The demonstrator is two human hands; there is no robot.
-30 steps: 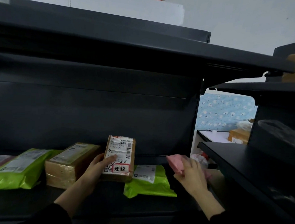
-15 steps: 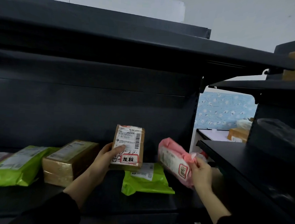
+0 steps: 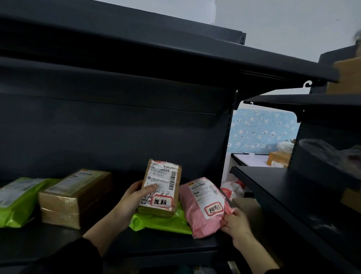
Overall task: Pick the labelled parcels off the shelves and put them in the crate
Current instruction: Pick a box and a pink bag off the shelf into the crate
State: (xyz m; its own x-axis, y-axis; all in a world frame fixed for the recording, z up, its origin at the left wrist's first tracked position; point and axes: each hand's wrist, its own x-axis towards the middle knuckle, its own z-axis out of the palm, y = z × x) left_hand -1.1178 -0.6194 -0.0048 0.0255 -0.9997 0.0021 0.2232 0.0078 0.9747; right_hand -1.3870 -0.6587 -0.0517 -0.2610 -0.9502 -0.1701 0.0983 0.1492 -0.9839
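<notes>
My left hand (image 3: 134,199) grips a small brown box parcel (image 3: 162,187), thumb on its white shipping label. A red-framed handwritten sticker sits at the box's lower edge. My right hand (image 3: 237,223) holds a pink bag parcel (image 3: 203,208) by its lower right end; this bag bears the same kind of red-framed sticker. Both parcels are held just above the dark shelf (image 3: 160,243), side by side. A green bag parcel (image 3: 161,223) lies flat on the shelf beneath them. No crate is in view.
Left on the shelf lie a taped brown box (image 3: 73,196) and another green bag (image 3: 13,200). A red and white bag (image 3: 233,187) sits behind the pink one. A second dark shelf unit (image 3: 297,195) stands close on the right. Another shelf board (image 3: 158,46) overhangs above.
My right hand picked the pink bag off the shelf and turned its label towards me, bringing it beside the box. My left hand kept hold of the brown box, lifting it slightly.
</notes>
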